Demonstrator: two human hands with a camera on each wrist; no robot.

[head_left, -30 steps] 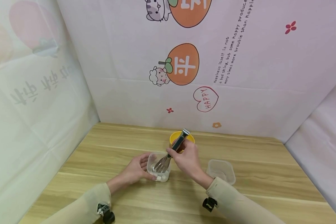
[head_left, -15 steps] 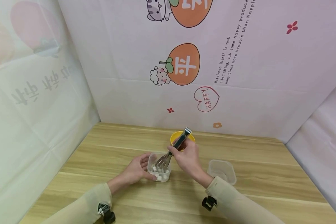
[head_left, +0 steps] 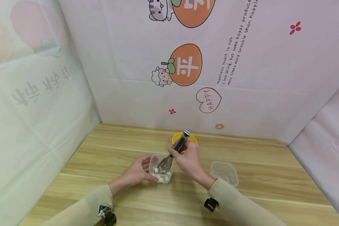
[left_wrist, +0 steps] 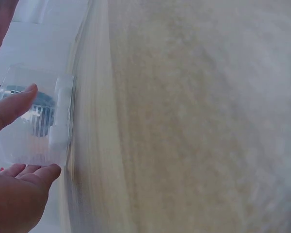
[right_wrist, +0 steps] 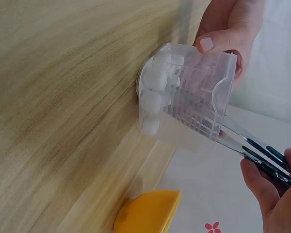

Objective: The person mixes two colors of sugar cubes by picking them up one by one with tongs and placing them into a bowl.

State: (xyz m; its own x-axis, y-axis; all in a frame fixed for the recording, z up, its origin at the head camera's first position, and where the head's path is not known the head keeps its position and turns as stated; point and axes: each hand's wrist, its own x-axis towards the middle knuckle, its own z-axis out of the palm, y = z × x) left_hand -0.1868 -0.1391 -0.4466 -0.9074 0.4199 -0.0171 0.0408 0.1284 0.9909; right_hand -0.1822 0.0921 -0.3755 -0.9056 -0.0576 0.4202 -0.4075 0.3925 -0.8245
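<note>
A small clear plastic container (head_left: 153, 162) stands upright on the table with several white cubes (right_wrist: 154, 79) at its bottom. My left hand (head_left: 137, 171) holds it from the left, thumb on the near side and fingers behind. My right hand (head_left: 190, 158) grips a pair of metal tongs (head_left: 179, 145) by their dark handles. Their slotted heads (right_wrist: 186, 110) reach down inside the container, right at the cubes. In the right wrist view the two tong arms are slightly apart, and the clear wall shows the slots through it.
Behind my right hand is a yellow bowl (right_wrist: 148, 211), partly covered by the hand in the head view. A second clear container (head_left: 223, 172) stands to the right, by my right wrist. The wood table (head_left: 257, 163) ends at a printed cloth wall (head_left: 124, 103).
The tong heads rose a little off the cubes, then dipped again, and the handle end now leans slightly more left. My left hand and the container have stayed in place.
</note>
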